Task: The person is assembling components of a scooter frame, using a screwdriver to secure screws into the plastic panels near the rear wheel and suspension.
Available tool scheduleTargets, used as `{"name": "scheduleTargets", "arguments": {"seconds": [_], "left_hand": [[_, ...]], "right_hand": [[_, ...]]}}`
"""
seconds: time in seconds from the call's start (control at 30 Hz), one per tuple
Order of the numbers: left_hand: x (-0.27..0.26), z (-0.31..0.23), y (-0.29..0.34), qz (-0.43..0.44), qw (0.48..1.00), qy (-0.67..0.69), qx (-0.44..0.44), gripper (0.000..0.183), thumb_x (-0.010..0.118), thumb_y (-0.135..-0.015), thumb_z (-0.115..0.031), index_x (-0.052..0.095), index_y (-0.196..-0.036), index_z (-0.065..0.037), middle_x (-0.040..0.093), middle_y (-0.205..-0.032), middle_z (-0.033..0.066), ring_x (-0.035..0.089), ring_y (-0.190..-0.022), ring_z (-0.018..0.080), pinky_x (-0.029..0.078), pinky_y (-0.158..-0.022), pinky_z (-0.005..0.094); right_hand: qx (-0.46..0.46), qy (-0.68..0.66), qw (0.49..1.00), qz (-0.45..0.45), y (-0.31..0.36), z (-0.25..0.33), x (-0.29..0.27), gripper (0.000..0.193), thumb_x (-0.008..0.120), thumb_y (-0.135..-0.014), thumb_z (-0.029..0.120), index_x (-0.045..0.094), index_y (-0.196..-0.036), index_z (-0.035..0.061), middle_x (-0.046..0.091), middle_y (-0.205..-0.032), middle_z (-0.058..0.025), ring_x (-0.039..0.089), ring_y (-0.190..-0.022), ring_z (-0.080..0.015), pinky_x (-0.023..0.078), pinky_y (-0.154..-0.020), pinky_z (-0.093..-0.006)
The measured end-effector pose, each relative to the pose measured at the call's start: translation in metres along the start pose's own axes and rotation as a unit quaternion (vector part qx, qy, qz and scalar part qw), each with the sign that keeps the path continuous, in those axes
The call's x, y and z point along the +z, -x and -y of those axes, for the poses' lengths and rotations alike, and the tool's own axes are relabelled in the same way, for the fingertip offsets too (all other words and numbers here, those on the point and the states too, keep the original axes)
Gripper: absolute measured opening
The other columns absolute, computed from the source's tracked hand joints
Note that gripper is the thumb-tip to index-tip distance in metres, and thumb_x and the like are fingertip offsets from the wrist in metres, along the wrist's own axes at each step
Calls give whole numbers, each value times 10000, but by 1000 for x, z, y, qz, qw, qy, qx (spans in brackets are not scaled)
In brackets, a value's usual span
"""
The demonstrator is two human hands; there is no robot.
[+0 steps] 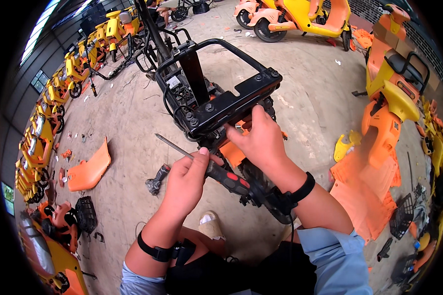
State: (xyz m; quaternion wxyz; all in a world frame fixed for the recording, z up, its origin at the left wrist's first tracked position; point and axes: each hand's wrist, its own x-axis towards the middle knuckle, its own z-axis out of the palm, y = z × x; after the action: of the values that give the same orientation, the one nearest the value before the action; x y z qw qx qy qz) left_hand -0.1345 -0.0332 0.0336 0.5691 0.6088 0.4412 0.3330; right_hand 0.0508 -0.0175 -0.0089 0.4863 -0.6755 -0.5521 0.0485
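In front of me stands a stripped scooter with a black metal rear rack (241, 104), its bolts showing on the flat plate. My left hand (184, 179) is closed around a screwdriver (234, 181) with a black and red handle; its bare shaft points up and to the left, apart from the scooter. Just under the rack's near edge, my right hand (262, 140) has its fingers curled together against the underside. Whatever those fingertips pinch is hidden. Wires and a small circuit part (173, 81) show inside the frame, and the rear wheel (253, 174) is partly hidden below.
A black power tool (157, 180) lies on the concrete floor at left, near an orange body panel (89, 167). More orange panels (364, 191) are piled at right, beside a yellow-orange scooter (386, 113). Yellow scooters (47, 123) line the left wall. A black basket (86, 215) lies lower left.
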Motion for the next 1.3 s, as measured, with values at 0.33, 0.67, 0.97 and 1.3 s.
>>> {"name": "scheduleTargets", "arguments": {"seconds": [0.33, 0.67, 0.97, 1.3], "left_hand": [[-7, 1, 3, -9, 999, -32, -40, 483, 422, -1057, -392, 728, -924, -42, 346, -532, -107, 285, -494, 16, 229, -482, 228], [-3, 1, -2, -10, 999, -28, -30, 480, 426, -1051, -405, 722, -927, -47, 391, -552, -90, 307, -494, 24, 236, -476, 220], [-3, 1, -3, -9, 999, -29, -36, 464, 429, -1055, -390, 729, -941, -55, 385, -550, -102, 306, -502, 17, 237, -484, 224], [-6, 3, -2, -9, 999, -34, -33, 466, 426, -1056, -394, 730, -947, -58, 368, -542, -108, 296, -496, 13, 226, -482, 223]], "right_hand": [[3, -40, 999, -13, 2, -8, 4, 462, 822, -737, 255, 555, -1003, -13, 677, -853, -139, 670, -745, -262, 550, -679, -364], [48, -76, 996, 29, 4, 2, -7, 577, 816, -779, 315, 527, -1141, -29, 670, -930, -145, 671, -828, -250, 549, -732, -355], [49, -74, 996, 13, 7, -1, -4, 578, 818, -780, 330, 524, -1106, -48, 652, -905, -155, 661, -814, -250, 543, -724, -359], [59, -64, 996, -4, 12, 2, -3, 619, 806, -772, 360, 511, -1154, -29, 663, -915, -151, 672, -839, -300, 542, -727, -394]]}}
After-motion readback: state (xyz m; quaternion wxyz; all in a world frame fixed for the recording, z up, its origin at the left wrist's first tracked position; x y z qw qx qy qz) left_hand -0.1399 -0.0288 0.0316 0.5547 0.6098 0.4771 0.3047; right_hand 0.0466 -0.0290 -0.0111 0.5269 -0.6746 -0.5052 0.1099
